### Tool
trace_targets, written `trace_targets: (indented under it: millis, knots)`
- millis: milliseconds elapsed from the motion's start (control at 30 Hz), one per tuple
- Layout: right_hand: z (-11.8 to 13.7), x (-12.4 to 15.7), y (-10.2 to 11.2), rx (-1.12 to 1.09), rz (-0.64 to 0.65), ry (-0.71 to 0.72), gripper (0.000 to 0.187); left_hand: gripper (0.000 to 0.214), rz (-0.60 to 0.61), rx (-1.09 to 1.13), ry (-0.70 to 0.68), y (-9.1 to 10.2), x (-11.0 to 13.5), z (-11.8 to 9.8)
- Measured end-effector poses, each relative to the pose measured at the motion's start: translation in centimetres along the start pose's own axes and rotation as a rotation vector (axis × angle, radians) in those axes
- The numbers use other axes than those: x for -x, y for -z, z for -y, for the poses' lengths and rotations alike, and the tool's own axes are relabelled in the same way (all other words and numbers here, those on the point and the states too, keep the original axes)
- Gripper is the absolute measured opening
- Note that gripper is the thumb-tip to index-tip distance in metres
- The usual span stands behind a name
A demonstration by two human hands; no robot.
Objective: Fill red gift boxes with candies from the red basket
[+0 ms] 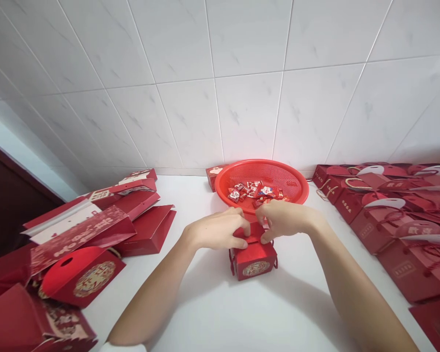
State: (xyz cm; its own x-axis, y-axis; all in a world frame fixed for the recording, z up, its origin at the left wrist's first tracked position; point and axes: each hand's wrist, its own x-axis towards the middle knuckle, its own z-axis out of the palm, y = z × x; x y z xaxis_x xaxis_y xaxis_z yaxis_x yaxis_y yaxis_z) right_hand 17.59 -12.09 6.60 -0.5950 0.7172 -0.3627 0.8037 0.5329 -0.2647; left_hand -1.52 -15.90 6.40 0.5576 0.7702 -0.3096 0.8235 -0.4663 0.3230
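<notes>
A small red gift box [255,261] with a round gold emblem on its front stands on the white tabletop, and red cord shows at its sides. My left hand [220,229] grips the box's top flap from the left, thumb and fingers closed on it. From the right, my right hand [280,220] pinches the same top part, with its thumb near the slot. Just behind the box is a red plastic basket [297,195] holding several wrapped candies [254,189]. My fingers partly hide the box's upper flaps.
Flattened and partly folded red boxes [143,230] are heaped on the left. Rows of red boxes with cord handles [370,230] line the right side. A small red box [211,177] sits behind the basket, near the tiled wall [249,107].
</notes>
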Motion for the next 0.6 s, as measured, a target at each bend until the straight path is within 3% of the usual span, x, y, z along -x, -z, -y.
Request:
trace_targets:
  millis: [100,400,600]
  knots:
    - [0.1,0.4,0.1,0.022,0.046,-0.009,0.016,0.019,0.066,0.023,0.057,-0.1,-0.2,0.0]
    - [-1.3,-1.5,-0.4,0.028,0.181,0.202,0.02,0.019,0.112,0.029,0.081,0.0,-0.3,0.6]
    - [-1.7,-2.2,-0.3,-0.195,0.386,0.211,0.031,0.023,0.132,0.046,0.122,0.4,-0.2,1.0]
